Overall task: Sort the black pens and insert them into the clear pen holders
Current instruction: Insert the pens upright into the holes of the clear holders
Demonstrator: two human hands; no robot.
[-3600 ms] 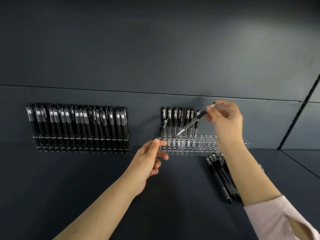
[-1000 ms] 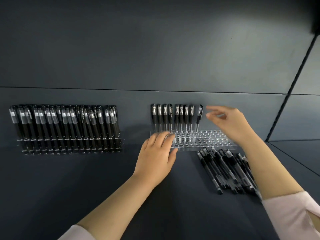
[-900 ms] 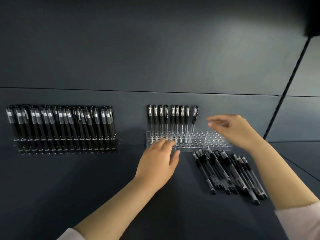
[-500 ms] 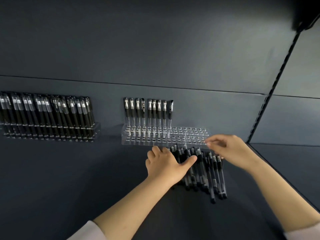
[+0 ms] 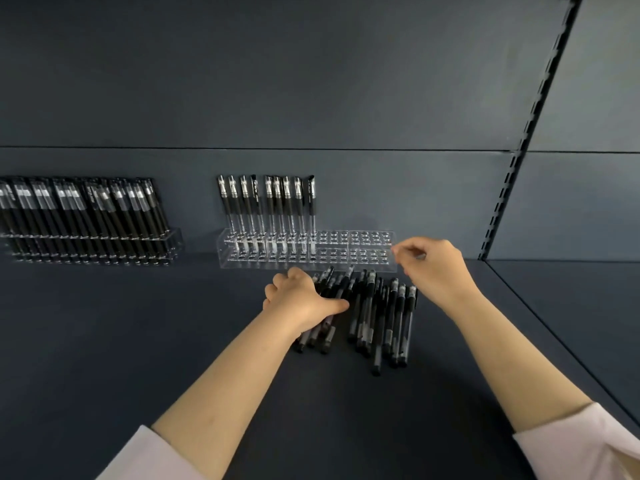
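At a dark blue-grey shelf (image 5: 138, 341), a long clear acrylic pen holder (image 5: 363, 252) stands against the matching back wall (image 5: 311, 81). Its left half carries a row of upright black capped pens (image 5: 270, 202); its right half shows bare holes. Well to the left of that holder stands a second clear holder (image 5: 171, 242), packed with black pens (image 5: 86, 209). Just in front of the central holder, a pile of loose black pens (image 5: 381, 317) lies on the shelf. The person's left hand (image 5: 298, 296) rests on the pile's left part, fingers curled down over the barrels, thumb (image 5: 337, 303) stretched across them. The right hand (image 5: 436, 268) hovers at the holder's right end, thumb and forefinger tips drawn together; whether they pinch anything cannot be told.
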